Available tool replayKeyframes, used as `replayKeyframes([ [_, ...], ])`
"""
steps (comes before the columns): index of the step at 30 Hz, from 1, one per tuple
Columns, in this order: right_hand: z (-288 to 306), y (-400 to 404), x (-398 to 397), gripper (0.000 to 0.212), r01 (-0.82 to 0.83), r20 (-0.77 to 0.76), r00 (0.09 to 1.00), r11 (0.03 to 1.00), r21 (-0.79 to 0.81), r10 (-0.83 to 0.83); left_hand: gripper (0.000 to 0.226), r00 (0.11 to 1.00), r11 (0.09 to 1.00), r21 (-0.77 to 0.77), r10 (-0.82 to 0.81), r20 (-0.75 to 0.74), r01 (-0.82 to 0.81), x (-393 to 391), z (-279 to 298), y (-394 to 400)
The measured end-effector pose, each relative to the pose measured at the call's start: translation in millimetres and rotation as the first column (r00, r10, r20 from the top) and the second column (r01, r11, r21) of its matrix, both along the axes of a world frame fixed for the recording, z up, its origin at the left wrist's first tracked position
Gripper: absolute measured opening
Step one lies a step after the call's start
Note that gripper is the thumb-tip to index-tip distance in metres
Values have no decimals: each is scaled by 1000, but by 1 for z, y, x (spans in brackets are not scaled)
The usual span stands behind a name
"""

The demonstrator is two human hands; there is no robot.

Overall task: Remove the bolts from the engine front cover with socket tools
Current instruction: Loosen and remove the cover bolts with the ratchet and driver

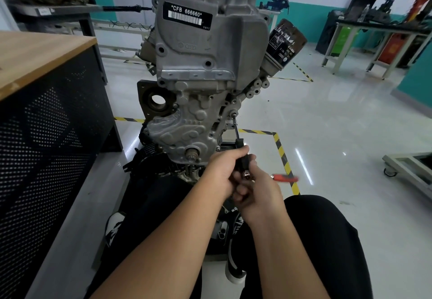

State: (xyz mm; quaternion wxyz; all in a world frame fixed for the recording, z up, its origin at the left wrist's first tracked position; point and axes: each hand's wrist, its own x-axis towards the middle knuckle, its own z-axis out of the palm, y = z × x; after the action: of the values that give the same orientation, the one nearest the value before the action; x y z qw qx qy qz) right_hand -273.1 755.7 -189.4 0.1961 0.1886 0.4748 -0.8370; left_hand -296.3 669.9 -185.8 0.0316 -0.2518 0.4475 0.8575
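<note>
The grey engine stands upright in front of me, its ribbed front cover (187,123) low in the middle. A thin socket extension (236,130) runs from a bolt (233,114) on the cover's right edge down to a black tool body (242,156). My left hand (224,170) grips that black body from the left. My right hand (259,193) holds the ratchet just below it. The ratchet's red-orange handle (285,178) sticks out to the right, blurred.
A wooden-topped cabinet with perforated black sides (46,116) stands close on the left. An oil filter (286,43) juts from the engine's upper right. Yellow-black floor tape (284,158) marks the bay. A wheeled frame (409,170) sits at right; workbenches stand behind.
</note>
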Motion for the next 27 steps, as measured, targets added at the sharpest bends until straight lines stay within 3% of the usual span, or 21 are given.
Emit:
replayKeyframes([
  [1,2,1,0,14,-6,111,993,979,-203,29,21,1000,1000,5,6,11,-6,1,2,0],
  [2,1,1,-1,15,7,157,987,954,-299,41,24,1000,1000,7,18,18,-18,1,3,-1],
  [3,0,1,-2,15,9,143,989,956,-294,35,25,999,1000,3,27,20,-27,2,4,-1],
  [4,-1,1,-3,15,2,81,997,981,-196,14,22,999,999,-13,35,16,-34,2,3,0],
  [6,-4,0,-3,14,64,-123,992,978,197,-40,15,998,998,-27,58,-14,-59,2,2,2],
  [8,-8,0,-4,10,215,-302,951,842,495,-65,11,997,997,22,74,-38,-74,0,-1,2],
  [9,-9,-1,-4,10,253,-345,936,805,537,-64,11,997,997,38,72,-39,-70,0,-1,3],
  [11,-7,0,-4,9,184,-247,965,897,401,-88,15,999,999,23,42,-23,-41,1,1,3],
  [13,1,2,-3,13,31,33,999,998,-49,-29,24,1000,1000,11,21,3,-21,1,2,2],
  [14,3,4,-3,15,30,138,990,967,-254,6,27,1000,1000,4,25,15,-25,1,2,1],
  [15,3,6,-4,17,38,174,984,939,-343,23,28,999,999,2,36,17,-36,1,2,1],
  [16,2,7,-5,19,31,150,988,944,-330,20,27,999,999,-6,48,9,-48,1,1,1],
  [17,1,7,-6,19,13,74,997,978,-209,3,24,998,998,-19,59,-6,-59,1,1,2],
  [18,-1,6,-6,19,14,-36,999,1000,10,-14,18,997,997,-31,73,-23,-73,1,0,3],
  [20,-6,3,-5,17,148,-252,967,880,452,-33,13,995,995,-32,97,-38,-98,0,-2,3],
  [21,-8,2,-5,15,215,-321,946,806,551,-33,14,995,995,-14,96,-35,-97,0,-3,2],
  [22,-9,1,-4,14,237,-348,937,798,554,-37,15,996,997,-3,80,-30,-81,-1,-4,2],
  [23,-8,1,-5,13,202,-307,950,854,480,-52,14,998,999,3,50,-24,-50,0,-2,2],
  [25,-1,3,-5,15,30,-48,999,995,98,-25,14,1000,1000,5,10,-3,-10,2,2,2],
  [26,2,4,-5,17,-1,86,996,990,-142,13,16,1000,1000,0,12,8,-12,2,3,2],
  [27,3,5,-5,20,18,155,988,959,-284,27,18,1000,1000,-10,25,13,-24,2,4,1],
])
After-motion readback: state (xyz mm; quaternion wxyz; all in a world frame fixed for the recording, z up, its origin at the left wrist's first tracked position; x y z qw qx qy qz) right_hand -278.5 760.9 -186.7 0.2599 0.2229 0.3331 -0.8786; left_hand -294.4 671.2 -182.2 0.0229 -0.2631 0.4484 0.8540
